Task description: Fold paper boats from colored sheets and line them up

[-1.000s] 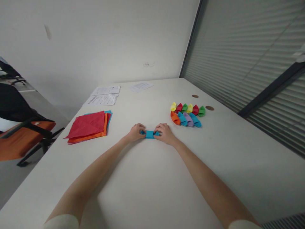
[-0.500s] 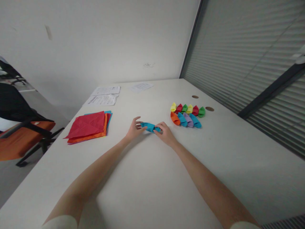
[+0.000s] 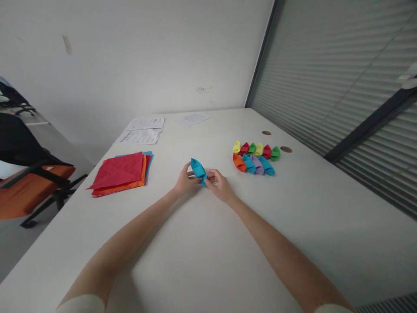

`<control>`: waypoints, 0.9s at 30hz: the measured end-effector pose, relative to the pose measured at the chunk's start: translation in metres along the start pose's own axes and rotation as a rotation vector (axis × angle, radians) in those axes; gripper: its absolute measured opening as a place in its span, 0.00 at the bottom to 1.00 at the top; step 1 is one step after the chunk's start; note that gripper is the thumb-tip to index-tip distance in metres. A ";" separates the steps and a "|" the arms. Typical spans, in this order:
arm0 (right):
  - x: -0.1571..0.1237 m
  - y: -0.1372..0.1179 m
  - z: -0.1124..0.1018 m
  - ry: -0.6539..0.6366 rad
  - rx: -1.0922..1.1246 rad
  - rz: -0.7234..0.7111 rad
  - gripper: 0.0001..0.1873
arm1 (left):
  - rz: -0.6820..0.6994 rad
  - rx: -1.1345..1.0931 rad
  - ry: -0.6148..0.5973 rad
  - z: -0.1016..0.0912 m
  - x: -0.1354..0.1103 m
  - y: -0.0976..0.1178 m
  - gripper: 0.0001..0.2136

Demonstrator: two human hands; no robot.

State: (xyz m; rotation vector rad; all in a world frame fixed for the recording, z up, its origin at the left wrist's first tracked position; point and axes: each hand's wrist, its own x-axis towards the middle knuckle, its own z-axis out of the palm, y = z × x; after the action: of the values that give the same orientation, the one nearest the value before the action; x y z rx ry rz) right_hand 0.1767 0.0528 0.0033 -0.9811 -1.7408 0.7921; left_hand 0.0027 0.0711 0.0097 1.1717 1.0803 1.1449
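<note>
A folded blue paper piece [image 3: 197, 170] stands tilted just above the white table [image 3: 208, 243], one pointed end up. My left hand [image 3: 184, 180] pinches its left side with thumb and fingers. From the right, my right hand [image 3: 217, 184] grips its lower end with curled fingers. Both hands meet at the middle of the table.
Two rows of folded paper shapes [image 3: 256, 157] in several colours lie to the right. A stack of coloured paper sheets [image 3: 122, 172], red on top, lies to the left. Printed sheets [image 3: 143, 130] lie at the far side. An orange office chair [image 3: 29, 187] stands left of the table.
The blue piece lay flat under both hands a second ago. It has been lifted off the table and turned so that one end points up.
</note>
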 end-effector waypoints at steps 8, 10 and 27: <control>0.002 0.005 0.002 0.153 0.066 0.164 0.09 | 0.133 0.195 -0.090 0.010 -0.007 0.004 0.41; 0.003 0.005 0.002 0.167 0.083 0.167 0.10 | 0.153 0.213 -0.106 0.010 -0.007 0.006 0.42; 0.006 0.013 0.002 0.106 0.268 0.306 0.12 | -0.003 0.006 -0.282 -0.008 0.000 0.005 0.46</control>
State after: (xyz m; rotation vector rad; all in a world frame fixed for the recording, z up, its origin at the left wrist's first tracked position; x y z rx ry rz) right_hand 0.1767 0.0639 -0.0060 -1.0957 -1.3681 1.1157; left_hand -0.0061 0.0719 0.0138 1.2920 0.8693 0.9401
